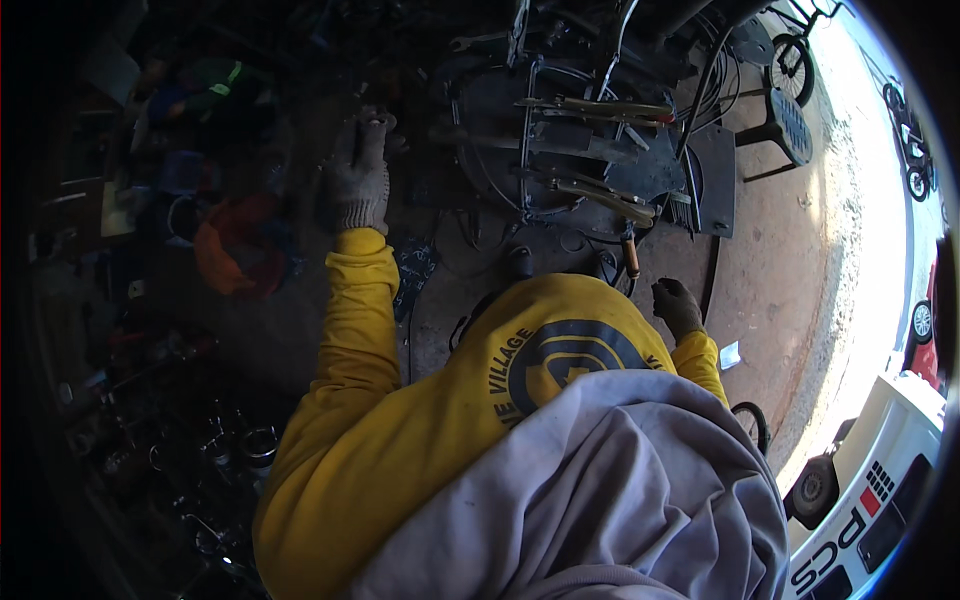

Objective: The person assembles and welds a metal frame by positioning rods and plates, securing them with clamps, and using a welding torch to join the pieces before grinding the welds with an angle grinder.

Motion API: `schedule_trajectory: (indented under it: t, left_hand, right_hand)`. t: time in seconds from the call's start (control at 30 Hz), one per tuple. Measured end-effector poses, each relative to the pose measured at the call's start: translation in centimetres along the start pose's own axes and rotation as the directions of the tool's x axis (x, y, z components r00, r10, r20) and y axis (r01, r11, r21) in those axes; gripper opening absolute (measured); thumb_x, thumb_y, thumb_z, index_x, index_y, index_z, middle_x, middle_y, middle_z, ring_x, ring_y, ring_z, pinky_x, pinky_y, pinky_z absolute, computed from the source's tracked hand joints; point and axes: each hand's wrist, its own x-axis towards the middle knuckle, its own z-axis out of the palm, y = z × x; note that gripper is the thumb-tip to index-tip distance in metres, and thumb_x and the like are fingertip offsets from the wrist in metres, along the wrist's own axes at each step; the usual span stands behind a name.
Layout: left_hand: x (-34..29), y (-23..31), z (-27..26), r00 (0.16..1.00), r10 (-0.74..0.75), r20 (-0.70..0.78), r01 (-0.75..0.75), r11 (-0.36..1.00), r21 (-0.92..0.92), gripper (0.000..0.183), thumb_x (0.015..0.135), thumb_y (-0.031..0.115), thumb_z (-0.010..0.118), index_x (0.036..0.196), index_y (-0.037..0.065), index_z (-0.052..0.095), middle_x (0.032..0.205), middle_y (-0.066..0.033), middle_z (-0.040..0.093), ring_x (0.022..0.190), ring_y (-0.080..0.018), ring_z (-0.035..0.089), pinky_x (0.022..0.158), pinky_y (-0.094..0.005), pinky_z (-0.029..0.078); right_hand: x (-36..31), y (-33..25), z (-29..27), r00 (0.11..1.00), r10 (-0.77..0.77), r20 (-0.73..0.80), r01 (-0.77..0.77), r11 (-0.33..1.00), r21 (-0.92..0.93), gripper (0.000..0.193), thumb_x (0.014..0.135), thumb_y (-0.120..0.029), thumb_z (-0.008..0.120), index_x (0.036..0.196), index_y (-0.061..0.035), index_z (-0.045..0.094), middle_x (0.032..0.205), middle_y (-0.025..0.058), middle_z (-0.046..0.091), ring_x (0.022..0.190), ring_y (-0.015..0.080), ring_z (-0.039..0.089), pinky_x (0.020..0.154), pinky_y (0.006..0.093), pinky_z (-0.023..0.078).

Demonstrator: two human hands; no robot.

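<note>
My left hand (360, 180), in a pale knitted work glove, reaches forward over a dark, cluttered area. Its fingers are stretched out, and a small rounded piece (396, 138) lies beside the fingertips, too dim to name. My right hand (680, 306), in a dark glove, hangs low on the right with its fingers curled in; nothing shows in it. Ahead, between the hands, a metal rod frame (528, 150) lies on a dark metal work table (715, 185). Two long-jawed locking clamps, one farther (610, 110) and one nearer (605, 198), grip this frame.
A wooden handle (630, 256) juts from the table's near edge beside a brush (680, 212). Right of the table stands a dark stool (788, 128), with a bicycle (792, 70) behind it. An orange item (222, 250) lies at left. A white vehicle (870, 490) is at lower right.
</note>
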Motion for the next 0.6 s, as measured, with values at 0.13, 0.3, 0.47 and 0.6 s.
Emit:
schedule_trajectory:
  t: [0.13,0.3,0.47,0.6]
  left_hand:
    - [0.6,-2.9,-0.3,0.998,-0.027,0.053,0.030,0.998,-0.059,0.028,0.101,0.018,0.061,0.122,0.001,0.062,0.111,-0.0101,0.068,0.092,-0.0181,0.069,0.077,-0.0336,0.061]
    - [1.4,-5.2,-0.6,0.993,-0.064,0.095,0.073,0.992,-0.103,0.027,0.100,0.019,0.061,0.122,0.003,0.062,0.111,-0.0094,0.068,0.092,-0.0178,0.068,0.079,-0.0341,0.061]
    - [2.1,-6.4,-0.1,0.984,-0.096,0.149,0.110,0.990,-0.088,0.029,0.101,0.019,0.059,0.126,0.004,0.061,0.113,-0.0112,0.068,0.098,-0.0213,0.068,0.087,-0.0374,0.059]
    - [1.8,-6.6,-1.1,0.988,-0.069,0.140,0.090,0.984,-0.155,0.018,0.099,0.015,0.064,0.114,0.006,0.066,0.109,-0.0060,0.068,0.095,-0.0173,0.068,0.081,-0.0366,0.061]
  right_hand:
    - [-3.0,0.6,1.3,0.991,0.084,-0.105,-0.085,0.996,-0.005,0.046,0.094,-0.033,0.068,0.128,-0.0021,0.064,0.091,0.0082,0.070,0.071,0.0152,0.065,0.063,0.0301,0.055]
    - [-4.9,1.7,2.5,0.983,0.163,-0.081,-0.167,0.985,-0.047,0.050,0.091,-0.039,0.068,0.125,-0.0020,0.066,0.100,0.0140,0.073,0.078,0.0200,0.070,0.069,0.0340,0.056]
    - [-5.6,2.3,4.3,0.982,0.164,-0.089,-0.167,0.986,-0.024,0.049,0.092,-0.038,0.066,0.125,-0.0020,0.067,0.105,0.0151,0.074,0.081,0.0210,0.071,0.070,0.0349,0.056]
    - [-5.1,1.1,5.1,0.982,0.175,-0.074,-0.176,0.984,0.000,0.049,0.092,-0.038,0.067,0.125,-0.0018,0.066,0.105,0.0142,0.073,0.081,0.0202,0.070,0.069,0.0350,0.056]
